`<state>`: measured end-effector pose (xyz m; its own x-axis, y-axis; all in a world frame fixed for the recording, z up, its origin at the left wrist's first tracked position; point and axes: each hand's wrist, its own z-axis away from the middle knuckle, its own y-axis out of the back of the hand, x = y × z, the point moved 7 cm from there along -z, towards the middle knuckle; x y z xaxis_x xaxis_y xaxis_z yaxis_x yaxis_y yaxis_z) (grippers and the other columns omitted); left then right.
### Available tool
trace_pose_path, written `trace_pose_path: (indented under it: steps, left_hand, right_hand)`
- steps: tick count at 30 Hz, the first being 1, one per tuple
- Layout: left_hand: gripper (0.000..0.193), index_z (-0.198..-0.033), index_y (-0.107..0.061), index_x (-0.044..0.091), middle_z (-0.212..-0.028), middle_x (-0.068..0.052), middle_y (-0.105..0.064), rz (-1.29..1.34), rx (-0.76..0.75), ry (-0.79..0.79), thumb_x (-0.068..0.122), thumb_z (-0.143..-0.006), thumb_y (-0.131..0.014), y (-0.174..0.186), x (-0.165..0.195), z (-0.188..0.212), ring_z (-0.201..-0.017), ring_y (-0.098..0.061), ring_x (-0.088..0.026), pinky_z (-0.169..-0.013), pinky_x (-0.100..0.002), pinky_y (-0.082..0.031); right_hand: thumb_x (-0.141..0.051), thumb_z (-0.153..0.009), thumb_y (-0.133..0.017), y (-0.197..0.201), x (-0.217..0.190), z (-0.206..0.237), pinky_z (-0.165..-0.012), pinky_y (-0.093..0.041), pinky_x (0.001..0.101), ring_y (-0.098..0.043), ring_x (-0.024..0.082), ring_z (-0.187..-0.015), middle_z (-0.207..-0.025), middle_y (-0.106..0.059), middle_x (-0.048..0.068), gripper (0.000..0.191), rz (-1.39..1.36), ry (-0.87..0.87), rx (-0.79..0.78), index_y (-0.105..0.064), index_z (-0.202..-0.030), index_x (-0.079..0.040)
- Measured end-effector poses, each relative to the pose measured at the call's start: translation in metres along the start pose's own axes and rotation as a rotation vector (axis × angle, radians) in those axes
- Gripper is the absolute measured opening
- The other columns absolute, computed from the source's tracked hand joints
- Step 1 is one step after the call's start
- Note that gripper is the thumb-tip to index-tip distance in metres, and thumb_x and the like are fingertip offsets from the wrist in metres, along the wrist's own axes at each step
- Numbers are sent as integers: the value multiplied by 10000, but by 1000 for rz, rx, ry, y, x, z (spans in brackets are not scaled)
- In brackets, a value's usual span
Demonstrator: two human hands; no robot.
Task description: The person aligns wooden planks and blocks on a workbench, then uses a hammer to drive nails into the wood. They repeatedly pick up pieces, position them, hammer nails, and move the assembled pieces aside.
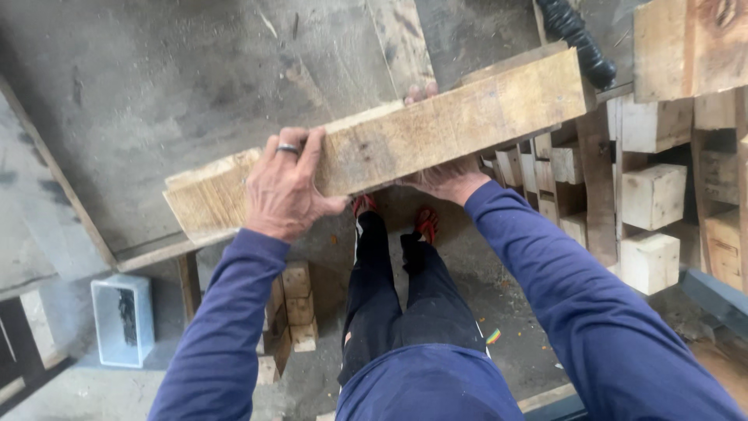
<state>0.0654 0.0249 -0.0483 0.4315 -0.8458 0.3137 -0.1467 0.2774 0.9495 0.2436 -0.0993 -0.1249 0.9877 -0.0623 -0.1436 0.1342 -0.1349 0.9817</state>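
Note:
A long pale wooden beam [436, 132] is held in the air in front of me, tilted up to the right. My left hand [284, 191], with a ring on one finger, grips its left part from above. Underneath, my right hand [448, 178] supports the middle, fingertips curling over the far edge. Both arms wear dark blue sleeves. Below the beam I see my dark trousers and red sandals [425, 222] on the concrete floor.
A stack of wooden pallets with square blocks [653, 195] fills the right side. A grey workbench top [195, 93] lies at left. Small wood blocks [296, 300] sit by its leg, beside a clear plastic box [123, 320]. A black ribbed hose [576, 35] hangs at top right.

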Motion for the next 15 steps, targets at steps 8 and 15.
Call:
trace_pose_path:
  steps: [8, 15]
  left_hand:
    - [1300, -1494, -443, 43, -1188, -95, -452, -203, -159, 3, 840, -549, -843, -18, -11, -2, -1068, -510, -263, -854, -373, -568]
    - [1274, -1510, -420, 102, -1324, -103, -434, -202, -136, 32, 746, -513, -884, -14, -9, -1, -1168, -503, -282, -941, -375, -557]
  right_hand:
    - [-875, -959, -297, 2, -2, 5, -1258, -210, 607, -249, 459, -1534, -1646, -211, 330, 1083, -76, -15, 12, -183, -1632, -34]
    - [-798, -1009, -296, -16, -7, 12, -1106, -446, 469, -496, 336, -1348, -1530, -428, 195, 941, 50, -26, -356, -345, -1596, -64]
